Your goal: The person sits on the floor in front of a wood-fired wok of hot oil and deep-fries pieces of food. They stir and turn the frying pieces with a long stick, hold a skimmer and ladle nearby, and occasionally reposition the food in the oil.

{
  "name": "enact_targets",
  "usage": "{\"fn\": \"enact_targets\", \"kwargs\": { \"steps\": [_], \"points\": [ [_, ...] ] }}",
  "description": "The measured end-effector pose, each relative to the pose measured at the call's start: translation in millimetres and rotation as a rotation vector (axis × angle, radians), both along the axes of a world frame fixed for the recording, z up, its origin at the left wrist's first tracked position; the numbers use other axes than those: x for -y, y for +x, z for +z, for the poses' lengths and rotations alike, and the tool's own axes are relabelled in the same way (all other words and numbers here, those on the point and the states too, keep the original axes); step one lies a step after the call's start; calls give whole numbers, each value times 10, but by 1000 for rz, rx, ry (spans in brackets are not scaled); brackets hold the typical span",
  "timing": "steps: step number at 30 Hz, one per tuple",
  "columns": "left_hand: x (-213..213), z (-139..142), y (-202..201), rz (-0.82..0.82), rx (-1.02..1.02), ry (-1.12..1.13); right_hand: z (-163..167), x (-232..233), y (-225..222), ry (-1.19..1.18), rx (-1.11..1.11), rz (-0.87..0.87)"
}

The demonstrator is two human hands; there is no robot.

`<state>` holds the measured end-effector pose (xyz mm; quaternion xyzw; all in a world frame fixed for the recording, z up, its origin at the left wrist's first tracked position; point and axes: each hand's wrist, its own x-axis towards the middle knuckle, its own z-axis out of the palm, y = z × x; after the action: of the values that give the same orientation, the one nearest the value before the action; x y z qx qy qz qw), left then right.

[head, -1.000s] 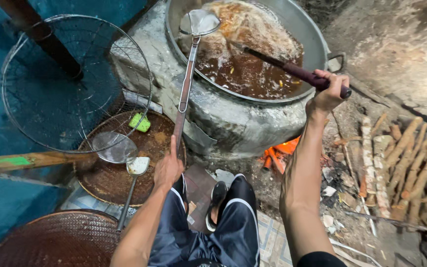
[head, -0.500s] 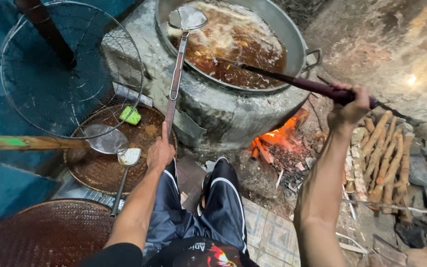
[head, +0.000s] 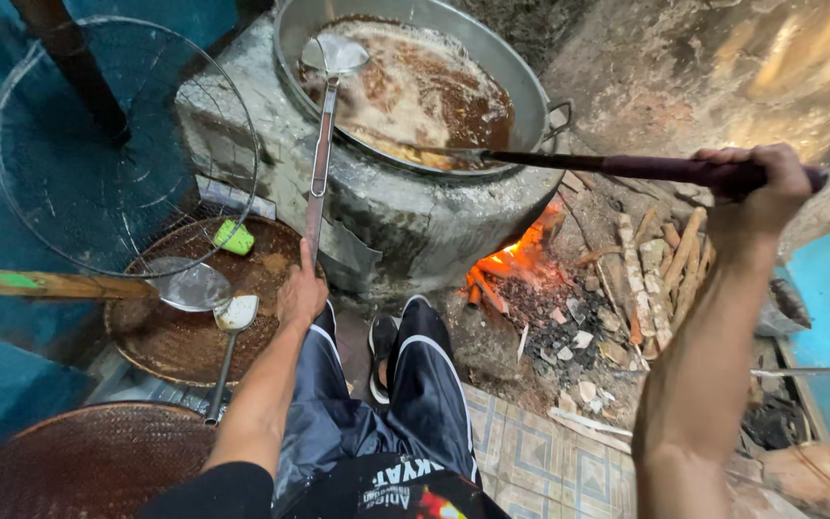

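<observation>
A big metal wok (head: pixel 530 106) full of brown bubbling liquid sits on a concrete stove (head: pixel 386 221). My left hand (head: pixel 302 293) grips the end of a long metal ladle (head: pixel 321 163), whose bowl rests over the liquid at the wok's far left. My right hand (head: pixel 759 183) is closed around the dark red handle of a long stirring tool (head: pixel 617 166); its far end dips into the liquid near the wok's front rim. I sit facing the stove, black trousers (head: pixel 405 384) below.
Fire (head: pixel 516 259) burns in the stove mouth, with ash and firewood sticks (head: pixel 660 259) to its right. A round woven tray (head: pixel 184 336) at left holds a strainer, a spatula and a green piece. A large wire basket (head: pixel 117 144) leans above it. Another woven tray (head: pixel 79 461) lies bottom left.
My right hand has pulled the stirring tool's handle rightward and outward from the wok. The view has shifted, showing the fire more. My left hand stays on the ladle.
</observation>
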<state>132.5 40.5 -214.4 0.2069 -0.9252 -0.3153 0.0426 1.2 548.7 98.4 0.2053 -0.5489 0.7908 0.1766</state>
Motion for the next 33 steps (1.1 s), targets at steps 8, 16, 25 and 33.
{"fn": "enact_targets", "kwargs": {
  "steps": [8,16,25,33],
  "points": [
    [80,-165,-39,5,-40,9,427,379,-193,167,-385,-119],
    [95,-556,-200,7,3,-7,-146,1374,-885,-139,-524,-89],
    [91,-670,-319,16,48,11,-698,1917,-1479,-234,-459,-164],
    [112,-683,-402,-6,93,69,-1403,2307,-1908,-173,-542,-236]
  ]
}}
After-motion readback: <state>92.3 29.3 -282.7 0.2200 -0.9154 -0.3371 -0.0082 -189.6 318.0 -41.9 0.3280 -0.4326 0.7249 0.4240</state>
